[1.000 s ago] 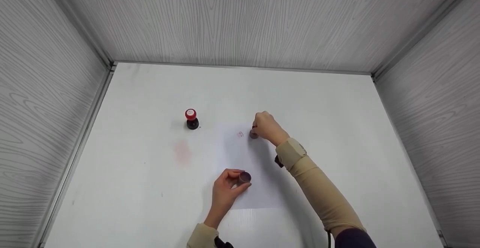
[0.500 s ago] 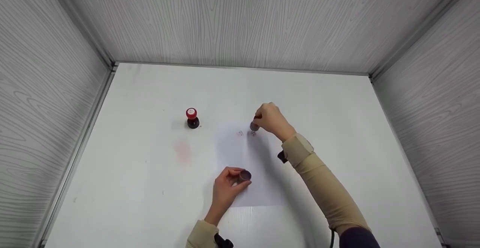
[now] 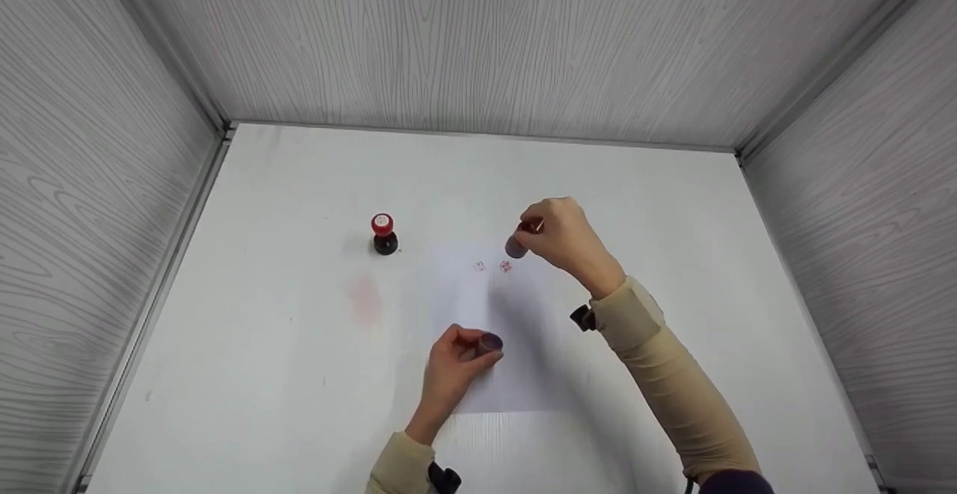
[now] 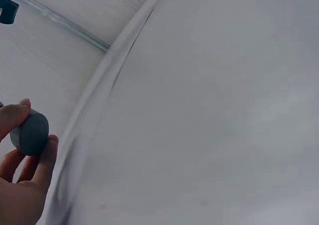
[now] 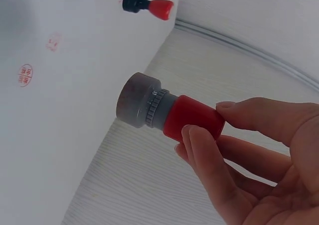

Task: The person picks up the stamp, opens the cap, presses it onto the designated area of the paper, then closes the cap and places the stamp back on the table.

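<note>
My right hand (image 3: pixel 568 240) pinches a self-inking stamp (image 5: pixel 189 118) by its red handle, lifted above the paper (image 3: pixel 467 307). Its grey round base (image 5: pixel 137 100) points down toward the sheet. Two red stamp marks show near the paper's top: a fainter one on the left and a darker round mark (image 3: pixel 506 266) just below the held stamp. In my left hand (image 3: pixel 451 374), thumb and fingers grip a small dark round cap (image 3: pixel 490 344) over the lower part of the sheet. The left wrist view shows the cap (image 4: pixel 34 133) between thumb and fingertips.
A second stamp, with a red top (image 3: pixel 382 225) and black base, stands upright on the white table (image 3: pixel 299 374), left of the paper. A pale red smudge (image 3: pixel 364 300) lies on the tabletop. Wood-grain panels (image 3: pixel 478 45) enclose the back and both sides.
My right hand has raised the stamp off the paper and drawn it up and right, uncovering the second red mark. My left hand has hardly moved and keeps the cap.
</note>
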Tool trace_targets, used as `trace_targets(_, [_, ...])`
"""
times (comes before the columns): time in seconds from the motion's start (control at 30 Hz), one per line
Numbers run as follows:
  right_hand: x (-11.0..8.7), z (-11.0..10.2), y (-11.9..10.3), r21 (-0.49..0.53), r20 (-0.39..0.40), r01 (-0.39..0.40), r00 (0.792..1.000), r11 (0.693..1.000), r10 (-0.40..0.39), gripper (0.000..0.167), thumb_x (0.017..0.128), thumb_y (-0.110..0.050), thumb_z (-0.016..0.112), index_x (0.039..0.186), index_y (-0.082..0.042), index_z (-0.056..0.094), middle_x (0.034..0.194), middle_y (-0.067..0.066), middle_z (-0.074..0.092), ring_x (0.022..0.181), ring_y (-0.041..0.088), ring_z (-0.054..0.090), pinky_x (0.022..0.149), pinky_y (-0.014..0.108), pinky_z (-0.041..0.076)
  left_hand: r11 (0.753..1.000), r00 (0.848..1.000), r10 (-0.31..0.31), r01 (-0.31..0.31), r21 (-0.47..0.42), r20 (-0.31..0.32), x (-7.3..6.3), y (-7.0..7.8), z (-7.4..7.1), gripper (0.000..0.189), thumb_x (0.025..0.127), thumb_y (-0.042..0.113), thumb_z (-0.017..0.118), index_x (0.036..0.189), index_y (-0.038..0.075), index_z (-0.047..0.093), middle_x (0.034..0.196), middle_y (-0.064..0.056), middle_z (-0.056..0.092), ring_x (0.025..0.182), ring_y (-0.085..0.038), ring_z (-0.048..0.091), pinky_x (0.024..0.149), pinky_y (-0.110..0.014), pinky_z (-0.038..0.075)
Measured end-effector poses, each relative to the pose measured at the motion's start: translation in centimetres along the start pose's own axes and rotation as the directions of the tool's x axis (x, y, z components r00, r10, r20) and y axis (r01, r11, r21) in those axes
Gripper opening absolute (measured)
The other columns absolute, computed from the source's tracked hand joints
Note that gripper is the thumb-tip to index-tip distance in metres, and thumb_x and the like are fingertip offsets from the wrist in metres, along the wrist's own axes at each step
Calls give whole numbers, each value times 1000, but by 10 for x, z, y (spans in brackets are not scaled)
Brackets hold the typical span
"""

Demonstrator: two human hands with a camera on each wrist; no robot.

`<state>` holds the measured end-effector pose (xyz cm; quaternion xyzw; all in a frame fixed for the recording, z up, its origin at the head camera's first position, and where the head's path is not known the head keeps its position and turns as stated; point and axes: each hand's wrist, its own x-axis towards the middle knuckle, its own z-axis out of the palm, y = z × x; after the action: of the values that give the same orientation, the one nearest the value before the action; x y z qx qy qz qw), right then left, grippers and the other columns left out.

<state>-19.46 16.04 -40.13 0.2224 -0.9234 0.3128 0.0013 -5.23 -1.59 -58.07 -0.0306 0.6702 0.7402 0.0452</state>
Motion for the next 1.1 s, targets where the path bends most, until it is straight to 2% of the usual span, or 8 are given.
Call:
trace_targets(0.1, [-13, -8, -10, 39, -18, 31, 999, 999, -30, 6, 84, -5, 71, 85, -3, 76, 79, 3, 71, 69, 16, 64, 61, 32, 53, 998, 999, 47, -46, -47, 6, 4, 17, 5, 38, 78, 3, 84, 106, -2, 59, 111, -14, 64, 102, -25, 64, 89, -32, 55])
trace_targets(0.17, [-22, -13, -16, 68, -28, 49, 999, 997, -47, 6, 85, -5, 72, 89, -2, 76, 81, 3, 72, 69, 14, 65, 62, 32, 55, 989, 993, 122, -121, -84, 2, 9, 31, 9, 38, 77, 0, 83, 106, -4, 59, 110, -17, 64, 101, -29, 66, 87, -33, 56])
trace_targets(0.27, [-34, -19, -25, 93, -34, 75, 997, 993, -73, 7, 85, -5, 73, 90, -2, 76, 83, 2, 72, 68, 12, 66, 60, 30, 55, 964, 972, 236, -235, -121, -9, 13, 54, 16, 39, 74, -8, 82, 105, -9, 58, 109, -23, 63, 100, -35, 67, 87, -37, 56])
trace_targets(0.37, [-43, -22, -32, 114, -38, 98, 995, 989, -94, 7, 85, -4, 73, 90, -3, 76, 83, 1, 72, 68, 10, 65, 60, 29, 55, 940, 949, 314, -315, -133, -30, 21, 62, 21, 39, 73, -11, 82, 104, -9, 58, 109, -24, 62, 101, -35, 68, 87, -38, 56])
trace_targets(0.6, [-53, -17, -38, 138, -1, 114, 993, 984, -115, 10, 84, -5, 73, 93, -1, 76, 83, 1, 71, 68, 11, 66, 61, 28, 56, 926, 933, 352, -359, -119, -73, 27, 65, 28, 38, 74, -15, 79, 103, -8, 57, 111, -21, 61, 105, -33, 67, 90, -39, 55])
trace_targets(0.83, [-56, -11, -39, 152, 41, 108, 993, 982, -115, 11, 84, -4, 73, 94, -1, 77, 83, 1, 72, 66, 9, 65, 58, 27, 55, 926, 930, 357, -365, -101, -85, 15, 89, 29, 35, 74, -17, 77, 102, -10, 56, 110, -22, 62, 104, -32, 67, 91, -39, 55])
trace_targets(0.93, [-57, -9, -39, 153, 49, 111, 992, 982, -120, 11, 83, -3, 73, 93, -2, 77, 82, 2, 72, 65, 9, 65, 57, 27, 55, 918, 918, 386, -392, -56, -90, 14, 89, 29, 36, 74, -17, 77, 102, -10, 57, 109, -22, 62, 102, -32, 67, 90, -39, 55])
trace_targets(1.1, [-59, -6, -39, 158, 73, 120, 988, 980, -133, 12, 83, -1, 73, 95, -2, 77, 83, 4, 72, 66, 9, 65, 59, 26, 55, 888, 886, 459, -460, 6, -68, 12, 92, 27, 36, 74, -17, 77, 103, -12, 57, 107, -23, 63, 101, -33, 68, 89, -41, 55])
